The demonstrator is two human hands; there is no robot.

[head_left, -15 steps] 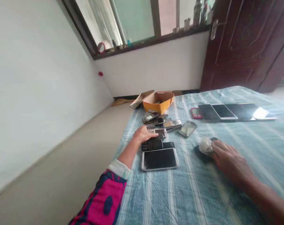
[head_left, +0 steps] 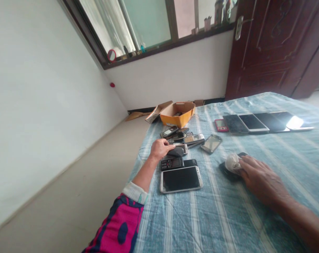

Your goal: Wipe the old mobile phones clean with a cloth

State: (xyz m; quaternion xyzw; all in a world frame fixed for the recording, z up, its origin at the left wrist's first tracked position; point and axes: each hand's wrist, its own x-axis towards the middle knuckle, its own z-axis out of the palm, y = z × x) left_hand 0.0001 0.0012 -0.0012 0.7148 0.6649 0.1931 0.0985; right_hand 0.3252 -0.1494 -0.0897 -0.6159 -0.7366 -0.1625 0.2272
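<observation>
My left hand (head_left: 161, 149) is closed, thumb and fingers pinching a small dark phone (head_left: 176, 151) among the pile. Just below it lie a black keypad phone (head_left: 172, 163) and a large white-framed smartphone (head_left: 181, 180), flat with a dark screen. My right hand (head_left: 262, 179) presses a crumpled white tissue (head_left: 232, 163) onto a dark phone (head_left: 229, 173) on the striped cloth; its fingers partly hide both. Between the hands, a grey touchscreen phone (head_left: 211, 144) rests at a slant.
Several old phones (head_left: 192, 138) lie heaped before an open orange cardboard box (head_left: 179, 119). At the right is a row of smartphones (head_left: 254, 123) beside a small red phone (head_left: 221, 125). The blue striped cloth (head_left: 212, 225) ends at the left, above the floor (head_left: 101, 168).
My left hand has drawn the small dark phone slightly up and away from the black keypad phone, so more of it shows. The right hand stays on the tissue. The view has shifted slightly.
</observation>
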